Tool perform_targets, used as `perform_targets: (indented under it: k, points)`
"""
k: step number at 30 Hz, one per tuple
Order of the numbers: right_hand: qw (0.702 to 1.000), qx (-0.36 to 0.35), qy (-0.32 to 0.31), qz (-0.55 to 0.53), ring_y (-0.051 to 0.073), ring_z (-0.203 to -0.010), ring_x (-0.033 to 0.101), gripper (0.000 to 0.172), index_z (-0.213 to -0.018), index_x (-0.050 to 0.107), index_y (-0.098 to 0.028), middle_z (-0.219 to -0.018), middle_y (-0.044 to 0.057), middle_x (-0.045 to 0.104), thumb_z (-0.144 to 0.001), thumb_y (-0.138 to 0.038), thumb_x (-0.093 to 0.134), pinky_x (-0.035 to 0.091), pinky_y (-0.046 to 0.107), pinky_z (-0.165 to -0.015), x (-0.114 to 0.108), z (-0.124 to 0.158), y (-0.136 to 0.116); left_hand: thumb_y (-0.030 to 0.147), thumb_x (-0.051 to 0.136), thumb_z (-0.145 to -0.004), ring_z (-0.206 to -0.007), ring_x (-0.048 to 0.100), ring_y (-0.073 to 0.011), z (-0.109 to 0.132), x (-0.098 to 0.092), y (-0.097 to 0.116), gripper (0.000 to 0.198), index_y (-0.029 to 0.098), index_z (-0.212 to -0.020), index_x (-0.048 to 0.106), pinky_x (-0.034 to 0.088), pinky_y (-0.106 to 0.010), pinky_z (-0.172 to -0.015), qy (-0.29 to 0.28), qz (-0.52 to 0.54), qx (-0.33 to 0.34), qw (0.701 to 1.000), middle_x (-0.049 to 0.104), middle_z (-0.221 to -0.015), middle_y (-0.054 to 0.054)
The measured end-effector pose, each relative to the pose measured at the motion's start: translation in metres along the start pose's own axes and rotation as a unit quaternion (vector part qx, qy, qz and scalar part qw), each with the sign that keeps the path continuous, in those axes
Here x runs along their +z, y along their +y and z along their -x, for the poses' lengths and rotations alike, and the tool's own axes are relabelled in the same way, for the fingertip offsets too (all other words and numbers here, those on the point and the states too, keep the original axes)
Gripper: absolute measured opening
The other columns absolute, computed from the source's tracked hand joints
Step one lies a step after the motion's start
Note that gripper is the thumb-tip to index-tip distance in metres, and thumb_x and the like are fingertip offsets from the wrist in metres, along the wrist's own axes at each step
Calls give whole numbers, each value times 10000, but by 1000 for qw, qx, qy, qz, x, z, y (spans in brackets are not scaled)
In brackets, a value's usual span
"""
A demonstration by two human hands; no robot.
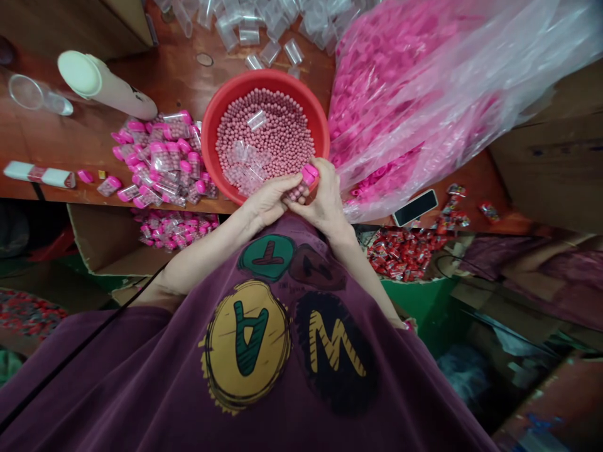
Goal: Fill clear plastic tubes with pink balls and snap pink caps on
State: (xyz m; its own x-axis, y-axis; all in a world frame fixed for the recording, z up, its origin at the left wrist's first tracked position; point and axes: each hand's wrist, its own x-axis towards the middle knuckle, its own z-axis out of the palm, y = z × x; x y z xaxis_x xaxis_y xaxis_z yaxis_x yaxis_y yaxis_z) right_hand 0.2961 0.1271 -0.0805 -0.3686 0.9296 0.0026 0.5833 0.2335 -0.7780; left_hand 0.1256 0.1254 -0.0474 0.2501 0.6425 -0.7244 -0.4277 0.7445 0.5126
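At the near rim of the red bowl (323, 125), my two hands meet around a small clear tube of pink balls (298, 192). My left hand (269, 199) is closed around the tube's body. Fingers of my right hand (328, 199) pinch the bright pink cap (309, 174) at its upper end; whether it sits fully on cannot be told. Inside the bowl lie many pink balls (282, 135) and several empty clear tubes (249, 166). To the left is a heap of filled tubes with pink caps (162, 157).
A clear plastic bag of pink caps (400, 81) lies right of the bowl. Loose clear tubes (271, 25) are at the back. A tall pale bottle (106, 81) stands left, and a phone (415, 208) lies near the front edge. Below are a cardboard box (101, 242) and red-wrapped pieces (400, 254).
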Motion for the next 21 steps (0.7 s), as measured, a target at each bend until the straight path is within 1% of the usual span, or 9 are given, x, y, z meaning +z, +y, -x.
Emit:
perform_targets:
  k: [3,6,8,11,13,15,17,18,21]
  points:
    - [1000,-7,4,2,455,-1572,505,877,-1616,471,-270,-1646,172,578,-905,-645,821,424,752,-1323,4,4,3,441,732,-1063,-733,718,-165,3,4,4,320,173,-889,734,637,-324,-761,1,26,-29,999,729,-734,-42]
    - [999,-36,17,-12,412,-1518,551,850,-1616,457,-310,-1603,149,621,-919,-625,827,474,712,-1311,9,7,8,409,716,-1067,-707,706,-152,6,7,6,294,170,-898,732,640,-320,-759,6,57,-54,997,718,-735,-35]
    - [998,-50,21,-26,404,-1488,582,856,-1622,446,-294,-1568,155,642,-913,-582,831,498,699,-1295,11,7,11,403,713,-1063,-697,697,-150,6,8,5,277,173,-911,735,636,-319,-753,7,61,-55,997,711,-733,-33]
    - [998,-49,11,-36,424,-1476,601,849,-1610,470,-235,-1533,178,656,-885,-500,824,489,714,-1290,12,6,15,412,704,-1062,-712,688,-151,5,7,3,283,177,-906,730,626,-315,-766,3,48,-46,998,710,-749,-38]
    - [999,-37,1,-32,435,-1467,606,823,-1585,508,-211,-1515,191,663,-869,-472,819,476,723,-1290,13,5,17,424,715,-1054,-753,687,-151,5,5,0,289,177,-902,718,616,-304,-792,11,23,-27,999,717,-787,-41]
    - [1000,-20,-9,-19,441,-1447,615,783,-1556,540,-202,-1494,200,674,-865,-450,809,474,730,-1279,14,4,20,397,771,-1016,-832,693,-146,3,1,-3,239,179,-944,706,603,-284,-850,32,-22,18,999,733,-868,-40]
    - [1000,-3,-23,0,443,-1413,629,751,-1527,569,-207,-1458,199,693,-851,-425,812,481,738,-1259,17,2,22,285,830,-950,-939,701,-141,-1,-3,-8,191,183,-1045,700,582,-267,-934,52,-78,73,993,751,-986,-39]
    - [999,3,-31,9,442,-1393,637,736,-1510,585,-210,-1436,196,704,-840,-409,818,486,739,-1250,19,0,22,219,832,-922,-987,703,-142,-5,-6,-10,226,184,-1097,693,570,-265,-972,60,-108,96,988,757,-1042,-41]
    - [997,19,-64,28,435,-1340,661,660,-1452,634,-184,-1366,205,734,-839,-350,813,505,722,-1226,26,-4,17,112,749,-905,-1064,706,-169,-17,-13,-19,270,176,-1160,687,541,-298,-1044,82,-203,133,967,771,-1140,-67]
